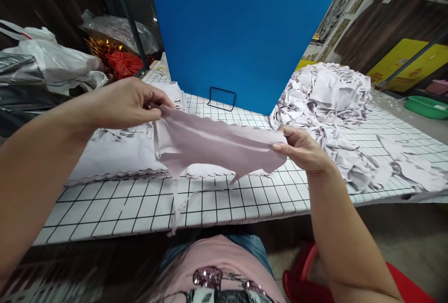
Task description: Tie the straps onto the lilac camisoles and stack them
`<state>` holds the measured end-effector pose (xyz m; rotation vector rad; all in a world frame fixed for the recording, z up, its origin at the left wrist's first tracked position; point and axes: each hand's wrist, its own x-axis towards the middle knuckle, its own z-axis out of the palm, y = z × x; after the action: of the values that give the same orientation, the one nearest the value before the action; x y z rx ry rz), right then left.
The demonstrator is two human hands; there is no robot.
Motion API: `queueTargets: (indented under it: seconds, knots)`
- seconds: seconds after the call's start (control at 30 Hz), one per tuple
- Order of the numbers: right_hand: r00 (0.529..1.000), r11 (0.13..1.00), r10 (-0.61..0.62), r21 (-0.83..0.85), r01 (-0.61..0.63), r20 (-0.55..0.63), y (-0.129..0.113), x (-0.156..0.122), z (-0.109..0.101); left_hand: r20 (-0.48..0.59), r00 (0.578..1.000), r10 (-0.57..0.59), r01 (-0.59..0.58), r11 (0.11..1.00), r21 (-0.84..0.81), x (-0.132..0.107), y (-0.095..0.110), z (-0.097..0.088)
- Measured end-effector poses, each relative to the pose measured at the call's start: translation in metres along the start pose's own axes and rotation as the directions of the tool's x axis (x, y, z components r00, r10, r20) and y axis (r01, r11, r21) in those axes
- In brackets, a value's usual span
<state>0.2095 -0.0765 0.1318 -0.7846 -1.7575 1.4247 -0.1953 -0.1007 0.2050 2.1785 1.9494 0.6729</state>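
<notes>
A pale mauve piece of cut fabric (213, 140) with a scalloped upper edge is stretched between my two hands above the table. My left hand (129, 102) pinches its left corner, and my right hand (301, 149) grips the right end with the thumb on top. Narrow strips dangle from the lower edge, one down to the front of the table. Behind and below it on the left lies a flat stack of similar scalloped fabric pieces (115, 158), partly hidden by my left arm and the held piece.
A checked cloth covers the table (217, 207). A large blue board (231, 32) stands behind, with a black wire frame (222, 99) at its foot. Fabric scraps (325, 93) are heaped at the right. Plastic bags (56, 56) sit at the left, a red chair (304, 275) below right.
</notes>
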Motion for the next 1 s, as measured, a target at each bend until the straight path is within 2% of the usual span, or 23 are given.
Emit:
queueTargets:
  seconds: [0.07,0.1,0.13,0.17,0.2,0.23,0.3,0.33,0.4,0.47,0.53,0.6,0.7,0.77,0.8,0.83,0.9,1.0]
  knots:
    - [1.000,0.999,-0.006,0.037,0.006,0.007,-0.007,0.003,0.016,0.003,0.999,0.054,-0.054,0.993,0.102,0.005,0.009,0.013]
    - [1.000,0.998,-0.012,0.062,0.012,-0.012,-0.010,0.006,0.027,-0.015,0.997,0.078,-0.076,0.992,0.104,0.005,0.018,0.021]
    - [0.999,0.996,-0.014,0.086,0.018,-0.042,-0.012,0.011,0.038,-0.028,0.996,0.090,-0.089,0.995,0.052,0.004,0.029,0.029]
    - [0.997,0.995,-0.014,0.102,0.022,-0.074,-0.013,0.016,0.050,0.025,0.995,0.097,-0.095,0.994,-0.062,0.002,0.042,0.039]
    - [0.995,0.993,-0.016,0.111,0.026,-0.096,-0.014,0.022,0.060,0.133,0.983,0.123,-0.094,0.974,-0.205,-0.002,0.057,0.049]
    - [0.994,0.993,-0.023,0.113,0.035,-0.106,-0.014,0.027,0.070,0.241,0.956,0.167,-0.083,0.943,-0.322,-0.007,0.071,0.059]
    - [0.996,0.994,-0.047,0.095,0.054,-0.070,-0.014,0.036,0.084,0.349,0.902,0.253,-0.060,0.876,-0.479,-0.016,0.094,0.077]
    - [0.997,0.995,-0.063,0.080,0.066,-0.035,-0.014,0.039,0.088,0.357,0.893,0.274,-0.043,0.842,-0.538,-0.018,0.102,0.085]
    - [0.994,0.994,-0.105,0.038,0.104,0.022,-0.014,0.041,0.090,0.328,0.903,0.277,0.004,0.759,-0.651,-0.019,0.109,0.097]
    - [0.986,0.986,-0.165,-0.034,0.165,0.000,-0.014,0.040,0.086,0.310,0.920,0.238,0.063,0.692,-0.719,-0.017,0.108,0.099]
    - [0.969,0.968,-0.239,-0.090,0.233,-0.063,-0.011,0.039,0.081,0.326,0.920,0.217,0.103,0.670,-0.736,-0.014,0.107,0.090]
    - [0.957,0.956,-0.288,-0.068,0.285,-0.029,-0.005,0.041,0.077,0.324,0.920,0.222,0.093,0.678,-0.729,-0.011,0.109,0.074]
    - [0.938,0.966,-0.258,0.057,0.252,0.230,0.009,0.044,0.073,0.192,0.954,0.229,-0.016,0.682,-0.731,-0.005,0.114,0.040]
    - [0.923,0.989,-0.145,0.069,0.129,0.356,0.018,0.045,0.068,0.071,0.973,0.220,-0.107,0.700,-0.706,0.001,0.115,0.018]
    - [0.923,0.997,-0.071,0.050,0.056,0.377,0.022,0.045,0.064,0.013,0.975,0.220,-0.154,0.721,-0.675,0.005,0.113,0.008]
    - [0.930,1.000,-0.002,0.022,-0.007,0.369,0.025,0.045,0.058,-0.044,0.975,0.219,-0.198,0.750,-0.631,0.009,0.112,-0.001]
    - [0.958,0.997,0.080,-0.037,-0.072,0.276,0.028,0.049,0.041,-0.145,0.968,0.206,-0.252,0.821,-0.513,0.017,0.108,-0.014]
    - [0.999,0.991,0.033,-0.134,-0.028,0.035,0.020,0.066,0.010,-0.269,0.958,0.096,-0.180,0.935,-0.305,0.037,0.105,-0.024]
